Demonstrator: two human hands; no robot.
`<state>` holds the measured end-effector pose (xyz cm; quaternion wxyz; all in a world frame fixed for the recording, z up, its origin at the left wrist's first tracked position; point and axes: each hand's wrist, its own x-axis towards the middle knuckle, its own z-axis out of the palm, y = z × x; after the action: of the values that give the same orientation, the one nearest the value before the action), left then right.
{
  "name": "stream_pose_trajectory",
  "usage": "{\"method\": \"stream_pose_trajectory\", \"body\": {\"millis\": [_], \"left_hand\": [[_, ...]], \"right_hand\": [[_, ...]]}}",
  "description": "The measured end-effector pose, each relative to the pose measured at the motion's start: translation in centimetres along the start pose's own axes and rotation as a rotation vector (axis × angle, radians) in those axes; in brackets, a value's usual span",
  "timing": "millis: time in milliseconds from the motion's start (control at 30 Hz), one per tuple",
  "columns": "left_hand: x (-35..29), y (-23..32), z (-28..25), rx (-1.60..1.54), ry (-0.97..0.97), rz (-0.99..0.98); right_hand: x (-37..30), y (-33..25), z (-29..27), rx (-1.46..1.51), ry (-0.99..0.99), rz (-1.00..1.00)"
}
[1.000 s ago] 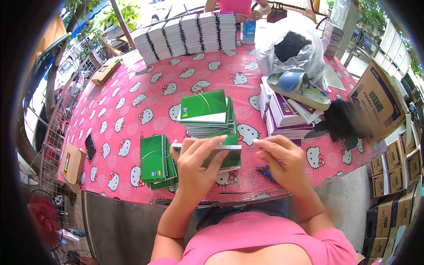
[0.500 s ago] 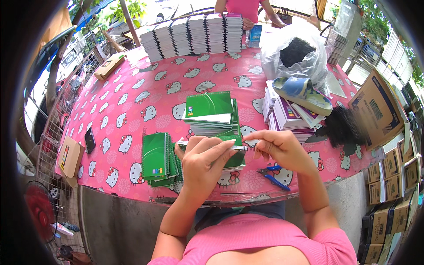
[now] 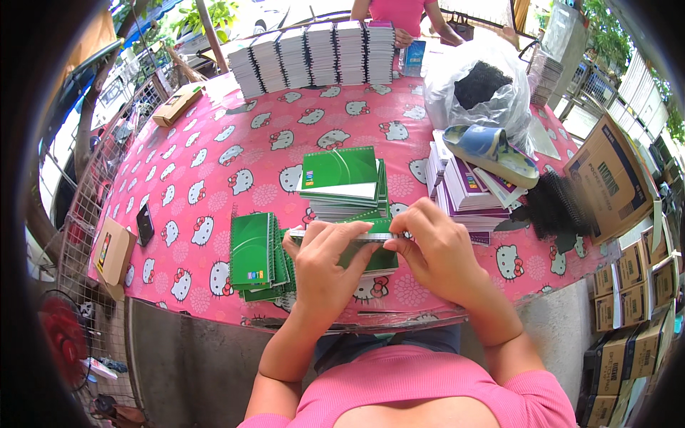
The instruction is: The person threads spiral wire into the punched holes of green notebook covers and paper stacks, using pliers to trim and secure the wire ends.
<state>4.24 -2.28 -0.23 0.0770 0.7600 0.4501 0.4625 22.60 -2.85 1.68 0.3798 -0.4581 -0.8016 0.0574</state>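
My left hand [image 3: 325,260] is closed on a thin notebook [image 3: 377,237], held edge-on so that its white page edges face up. At the notebook's right end, my right hand [image 3: 442,253] pinches the corner between thumb and fingers; any wire coil there is too small to make out. Left of my hands lies a pile of green spiral notebooks [image 3: 250,250], with a coil end sticking up at its far left corner. Beyond my hands stands a taller stack of green-covered notebooks [image 3: 341,170]. More green covers show partly under the held notebook.
Purple-and-white notebooks [image 3: 467,187] with a clog [image 3: 492,153] on top sit right, beside black coils [image 3: 560,203] and a carton [image 3: 610,178]. A plastic bag [image 3: 474,93] and tall notebook stacks [image 3: 314,57] stand at the back, near another person [image 3: 403,14]. A phone [image 3: 145,227] lies left.
My right hand has moved left and in, from beside the notebook onto its right end. The blue-handled pliers near the table edge are now hidden behind that hand. My left hand stays put.
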Motion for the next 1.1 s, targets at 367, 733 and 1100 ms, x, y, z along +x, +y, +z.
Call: {"method": "stream_pose_trajectory", "body": {"millis": [367, 733, 1100], "left_hand": [[-0.2, 0.0, 0.2, 0.028, 0.024, 0.016], [0.1, -0.6, 0.1, -0.017, 0.020, 0.014], [-0.4, -1.1, -0.2, -0.046, -0.003, -0.001]], "right_hand": [[-0.1, -0.5, 1.2, -0.095, 0.089, -0.060], [3.2, 11.5, -14.2, -0.508, -0.270, 0.453], [2.2, 13.3, -14.7, -0.347, 0.410, 0.252]]}}
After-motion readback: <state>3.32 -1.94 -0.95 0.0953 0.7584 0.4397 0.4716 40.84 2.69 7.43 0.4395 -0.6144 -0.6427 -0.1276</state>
